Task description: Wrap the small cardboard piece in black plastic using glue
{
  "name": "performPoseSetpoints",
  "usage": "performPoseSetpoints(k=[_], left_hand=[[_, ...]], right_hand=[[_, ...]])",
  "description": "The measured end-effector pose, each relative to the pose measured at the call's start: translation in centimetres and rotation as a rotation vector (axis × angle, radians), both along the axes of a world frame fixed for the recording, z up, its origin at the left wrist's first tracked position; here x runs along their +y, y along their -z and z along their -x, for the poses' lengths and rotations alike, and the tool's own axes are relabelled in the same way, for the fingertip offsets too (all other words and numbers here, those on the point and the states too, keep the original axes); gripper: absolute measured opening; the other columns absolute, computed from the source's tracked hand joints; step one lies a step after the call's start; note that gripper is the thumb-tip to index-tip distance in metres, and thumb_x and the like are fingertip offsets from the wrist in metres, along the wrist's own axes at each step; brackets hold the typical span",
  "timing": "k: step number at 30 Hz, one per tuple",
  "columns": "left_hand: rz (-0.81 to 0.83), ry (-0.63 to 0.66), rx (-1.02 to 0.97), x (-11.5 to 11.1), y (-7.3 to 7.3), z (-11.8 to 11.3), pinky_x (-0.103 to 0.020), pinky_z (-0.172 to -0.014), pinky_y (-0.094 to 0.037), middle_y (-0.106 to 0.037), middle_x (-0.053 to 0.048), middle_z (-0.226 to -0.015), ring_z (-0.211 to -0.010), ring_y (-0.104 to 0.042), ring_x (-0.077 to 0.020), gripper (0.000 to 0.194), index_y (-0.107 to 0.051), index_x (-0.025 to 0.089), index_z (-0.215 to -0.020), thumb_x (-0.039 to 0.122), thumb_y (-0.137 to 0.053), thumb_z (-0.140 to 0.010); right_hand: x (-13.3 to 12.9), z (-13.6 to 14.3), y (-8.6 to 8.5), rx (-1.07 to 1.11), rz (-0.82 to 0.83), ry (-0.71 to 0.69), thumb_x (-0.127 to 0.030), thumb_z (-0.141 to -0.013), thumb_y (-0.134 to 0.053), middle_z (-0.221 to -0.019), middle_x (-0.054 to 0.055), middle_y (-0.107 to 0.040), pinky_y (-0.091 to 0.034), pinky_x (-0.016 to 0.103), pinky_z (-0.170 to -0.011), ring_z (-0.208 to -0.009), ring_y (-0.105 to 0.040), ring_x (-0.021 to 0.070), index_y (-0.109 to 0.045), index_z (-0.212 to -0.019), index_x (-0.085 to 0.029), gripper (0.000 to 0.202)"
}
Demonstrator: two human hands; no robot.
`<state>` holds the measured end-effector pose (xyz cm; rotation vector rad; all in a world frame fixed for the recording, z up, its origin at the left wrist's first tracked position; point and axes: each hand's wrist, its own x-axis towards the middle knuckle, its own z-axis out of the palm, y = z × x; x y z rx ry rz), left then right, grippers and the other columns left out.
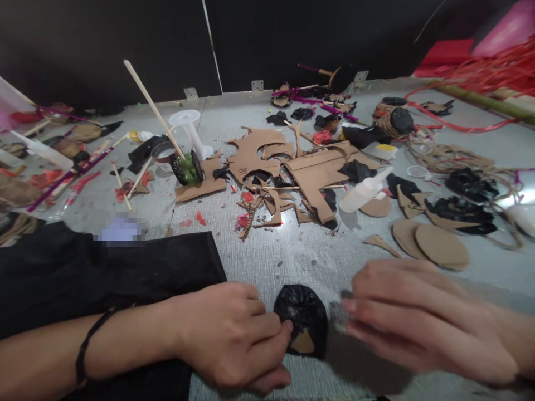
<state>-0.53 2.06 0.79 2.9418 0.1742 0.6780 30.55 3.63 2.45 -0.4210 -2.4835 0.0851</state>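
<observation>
In the head view, a round piece of cardboard wrapped in black plastic (307, 303) lies on the grey surface at the bottom middle. A small patch of bare brown card shows near its lower edge. My left hand (234, 334) is closed at the disc's left side, with a fingertip pressing on its rim. Just to the right of the disc, my right hand (418, 317) hovers with its fingers curled together, slightly blurred. Whatever is between those fingertips, if anything, I cannot make out. A black sheet (167, 262) lies under my left forearm.
Torn cardboard scraps (259, 150) cover the middle. Behind my right hand are cut cardboard discs (443, 245) and a white glue bottle (363, 192). A white spool (190, 131) stands beside a green spool with a stick (188, 167). Red strips (497, 72) lie at the far right.
</observation>
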Motion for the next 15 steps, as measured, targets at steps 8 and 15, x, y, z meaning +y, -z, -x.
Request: performPoseSetpoints(k=[8, 15], left_hand=[[0.07, -0.033, -0.014, 0.1, -0.1, -0.4, -0.034, -0.048, -0.053, -0.068, 0.0, -0.069, -0.051, -0.059, -0.0158, 0.043, -0.073, 0.004, -0.112, 0.029, -0.04, -0.121], [0.064, -0.032, 0.002, 0.1, -0.3, -0.4, -0.034, -0.047, -0.052, -0.069, -0.001, -0.069, -0.051, -0.06, -0.0163, 0.039, -0.073, 0.003, -0.113, 0.028, -0.044, -0.119]], right_hand=[[2.8, 0.5, 0.5, 0.006, 0.134, -0.067, -0.017, -0.114, -0.059, -0.107, 0.005, -0.075, -0.059, 0.032, -0.078, -0.093, -0.075, 0.0175, -0.068, -0.105, -0.02, 0.014], [3.0, 0.5, 0.0, -0.046, 0.283, -0.349, -0.035, -0.116, -0.056, -0.117, 0.014, -0.077, -0.061, 0.04, -0.091, -0.106, -0.075, 0.0247, -0.073, -0.119, -0.011, 0.03]])
